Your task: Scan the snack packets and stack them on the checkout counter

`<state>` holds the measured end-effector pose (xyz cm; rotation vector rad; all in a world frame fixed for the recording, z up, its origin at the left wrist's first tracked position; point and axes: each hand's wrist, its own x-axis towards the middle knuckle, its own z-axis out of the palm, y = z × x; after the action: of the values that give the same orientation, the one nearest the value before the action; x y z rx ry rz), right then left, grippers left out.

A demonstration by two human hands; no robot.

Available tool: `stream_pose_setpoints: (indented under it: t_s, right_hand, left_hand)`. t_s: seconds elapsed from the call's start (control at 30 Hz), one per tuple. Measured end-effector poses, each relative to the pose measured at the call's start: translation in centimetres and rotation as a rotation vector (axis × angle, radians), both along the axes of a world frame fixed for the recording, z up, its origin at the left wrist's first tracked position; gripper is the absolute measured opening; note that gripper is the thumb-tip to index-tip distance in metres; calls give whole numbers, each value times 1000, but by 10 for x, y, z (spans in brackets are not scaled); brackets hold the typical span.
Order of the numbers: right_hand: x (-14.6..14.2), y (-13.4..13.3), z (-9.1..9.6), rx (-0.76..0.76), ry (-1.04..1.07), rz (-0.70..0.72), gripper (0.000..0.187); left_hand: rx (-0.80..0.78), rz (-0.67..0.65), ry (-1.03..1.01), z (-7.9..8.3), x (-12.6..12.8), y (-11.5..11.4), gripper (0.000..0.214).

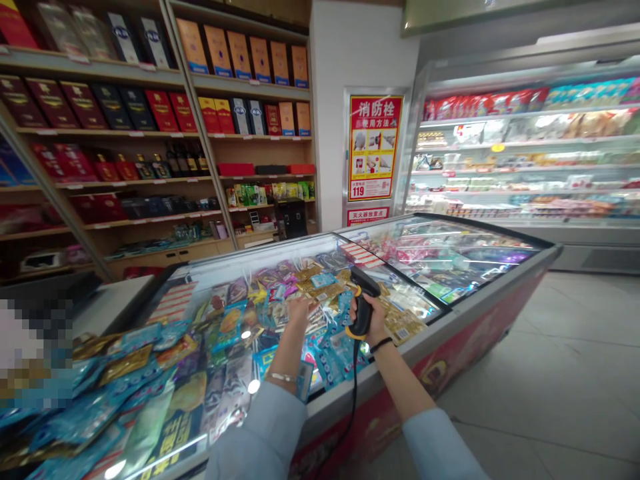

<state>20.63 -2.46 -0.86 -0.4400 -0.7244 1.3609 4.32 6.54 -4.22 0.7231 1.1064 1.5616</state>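
Left grip (303, 312) spread over foil packets (320, 291), right grip (375, 327) wrapped round a barcode scanner (364, 297)

Left of the left grip, the foil packets lie heaped in a glass-topped chest freezer (440, 333). They look light, soft and slick, so a top edge or corner would likely give a surer hold than a flat face. The left grip's fingers fan apart and pinch nothing; whether they touch a packet, I cannot tell. Just right of it, the right grip's fingers close around the barcode scanner's black handle, with its yellow-trimmed head above the grip. It looks stiff and fairly light, and the handle is the natural place to hold it. Below the grip, a black cord (354, 400) hangs past the freezer's rim and may drag slightly.
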Motion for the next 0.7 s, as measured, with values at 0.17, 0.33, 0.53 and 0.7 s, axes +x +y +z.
stream_pose_setpoints:
  t_s: [0.17,0.33,0.53,0.7]
  right_hand:
    - [-1,-1,1,9,-35,12,29]
    - [-1,-2,-3,51,-78,70,29]
    - [-3,-3,-3,30,-132,129,28]
    - [-7,-4,5,52,-158,115,27]
  left_hand:
    - [85,-58,-3,11,-9,4,14]
    - [325,171,74,32,-36,8,38]
    - [421,273,129,57,-66,8,40]
    - [410,239,131,77,-97,2,41]
